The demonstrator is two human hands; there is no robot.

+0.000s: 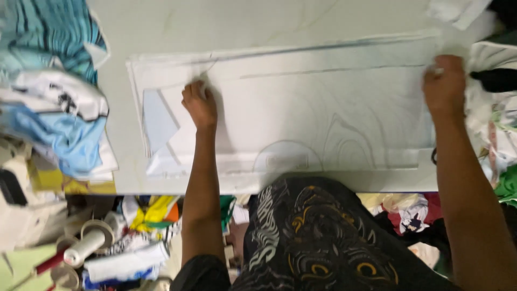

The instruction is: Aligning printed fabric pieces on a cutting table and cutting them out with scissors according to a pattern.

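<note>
White fabric sheet (323,108), thin and faintly marked with grey curved lines, lies spread flat across the pale table top (242,21) and fills most of its width. We note one view only, from the head camera looking straight down.

Our left hand (199,102) rests on the sheet near its left end, fingers curled in and pinching up a small fold of the cloth at the knuckles. Just to its left, a light blue angular panel (157,119) shows on the sheet, close to the left edge.

Our right hand (444,86) sits at the sheet's far right edge, fingers closed down over the cloth there; a bit of white cloth shows at the fingertips. Both forearms run up from the bottom of the frame, well apart, with the sheet stretched between the hands.

Beside the table at left we see a heap of blue, teal and white garments (54,86). At right, a second pile of white, black and green clothing (498,113) touches the sheet's end. Below the table edge: a black patterned shirt (318,237) on our torso, and at lower left a white thread cone (86,245) among loose scraps.
</note>
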